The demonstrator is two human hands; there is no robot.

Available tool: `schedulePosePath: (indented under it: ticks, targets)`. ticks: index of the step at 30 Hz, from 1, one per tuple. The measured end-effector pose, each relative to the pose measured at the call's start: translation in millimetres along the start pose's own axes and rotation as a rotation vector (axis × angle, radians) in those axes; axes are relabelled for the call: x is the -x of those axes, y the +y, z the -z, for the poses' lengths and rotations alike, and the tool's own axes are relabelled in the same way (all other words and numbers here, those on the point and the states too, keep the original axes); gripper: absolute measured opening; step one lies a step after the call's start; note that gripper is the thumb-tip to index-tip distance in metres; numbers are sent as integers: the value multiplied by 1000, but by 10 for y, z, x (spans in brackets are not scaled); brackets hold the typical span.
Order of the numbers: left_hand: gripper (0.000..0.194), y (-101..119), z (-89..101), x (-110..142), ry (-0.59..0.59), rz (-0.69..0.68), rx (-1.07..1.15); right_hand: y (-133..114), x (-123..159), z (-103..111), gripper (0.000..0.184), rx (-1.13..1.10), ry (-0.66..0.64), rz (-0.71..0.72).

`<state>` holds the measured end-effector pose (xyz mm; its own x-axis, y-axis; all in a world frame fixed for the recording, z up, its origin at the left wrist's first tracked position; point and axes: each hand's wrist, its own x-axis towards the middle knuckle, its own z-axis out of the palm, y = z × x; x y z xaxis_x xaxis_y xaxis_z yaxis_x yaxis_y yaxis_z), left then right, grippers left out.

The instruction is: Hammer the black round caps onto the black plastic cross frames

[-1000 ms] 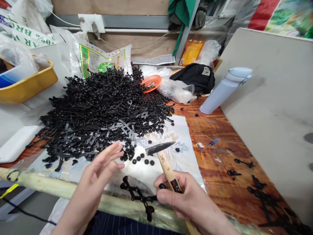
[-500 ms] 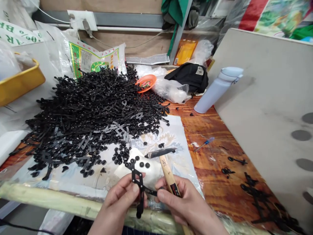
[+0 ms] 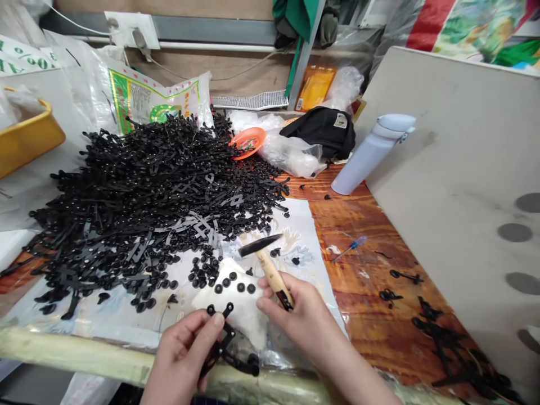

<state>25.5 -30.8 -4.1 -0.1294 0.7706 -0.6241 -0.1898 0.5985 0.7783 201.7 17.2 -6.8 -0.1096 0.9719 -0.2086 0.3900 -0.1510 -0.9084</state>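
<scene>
Between the thumb and fingers of my left hand (image 3: 188,349) is a black folding linkage (image 3: 225,340), with jointed arms and round ends, held at the table's front edge. My right hand (image 3: 295,309) is closed around the wooden handle of a hammer (image 3: 270,270); its dark metal head points up and away over the table. Below the hammer head lies a white pad (image 3: 230,270) with several black round caps (image 3: 241,287) on it. Left of the pad is a cluster of similar caps (image 3: 202,273).
A big heap of black linkage parts (image 3: 156,180) covers the left and middle. An orange dish (image 3: 248,142) leans at its edge. A pale blue bottle (image 3: 371,154), a screwdriver (image 3: 352,246) and loose black pieces (image 3: 447,337) are on the right, before a grey panel (image 3: 459,169).
My right hand has let go of the linkage and moved up with the hammer. My left hand has moved left and down, turning the linkage.
</scene>
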Motion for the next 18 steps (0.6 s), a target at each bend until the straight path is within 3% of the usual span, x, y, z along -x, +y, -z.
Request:
schedulePosePath:
  ticks: [4, 9, 13, 18]
  targets:
    - [49, -22, 9, -14, -99, -11, -41, -28, -126, -119, 17, 260, -18, 102]
    - [47, -63, 58, -38, -92, -33, -66, -31, -74, -251, 16, 271, -35, 101]
    - [41, -58, 58, -56, -102, -7, -116, -24, -34, -264, 14, 239, -51, 84]
    - [34, -38, -16, -34, -102, 41, -156, 1, 15, 10, 13, -82, -19, -22]
